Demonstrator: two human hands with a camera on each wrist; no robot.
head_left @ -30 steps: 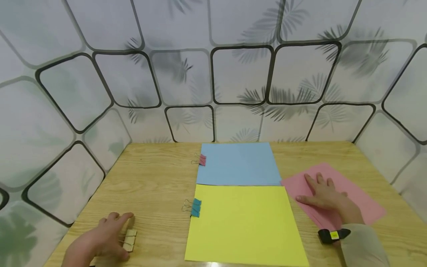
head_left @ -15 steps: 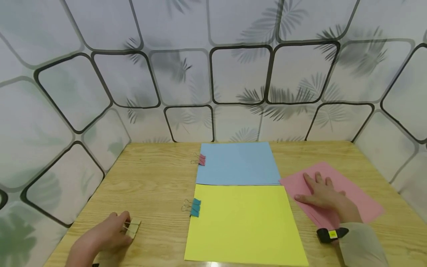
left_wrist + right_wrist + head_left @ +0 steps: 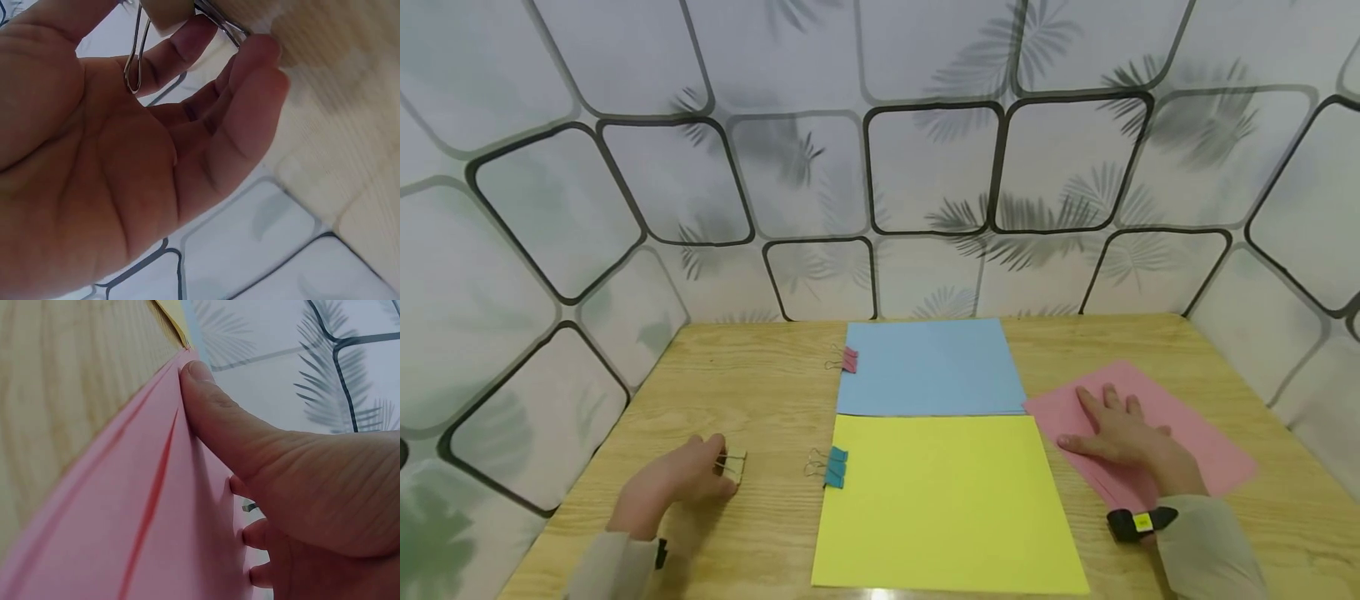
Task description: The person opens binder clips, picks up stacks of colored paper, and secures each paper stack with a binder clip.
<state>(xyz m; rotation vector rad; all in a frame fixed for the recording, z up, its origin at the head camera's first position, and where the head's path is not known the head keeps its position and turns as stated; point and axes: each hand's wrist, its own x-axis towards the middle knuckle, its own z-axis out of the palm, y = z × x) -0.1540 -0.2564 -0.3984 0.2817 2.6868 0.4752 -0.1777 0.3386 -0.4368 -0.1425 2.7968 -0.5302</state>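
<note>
My left hand (image 3: 683, 477) pinches a pale yellow binder clip (image 3: 735, 465) over the left part of the table. In the left wrist view, the clip's wire handles (image 3: 134, 69) stick out toward the palm, and its body is cut off by the top edge. With fingers spread, my right hand (image 3: 1123, 437) lies flat on a skewed stack of pink paper (image 3: 1202, 442) at the right. The right wrist view shows the thumb (image 3: 219, 403) along the pink paper's edge, where the sheets part slightly.
Yellow paper (image 3: 947, 508) with a teal binder clip (image 3: 836, 467) on its left edge lies mid-table. Behind it is blue paper (image 3: 932, 367) with a pink binder clip (image 3: 849, 360). A patterned curtain-like backdrop (image 3: 925, 167) surrounds the wooden table (image 3: 760, 542).
My left hand has taken hold of the pale yellow binder clip and moved it right and away from me. My right hand has stayed on the pink paper.
</note>
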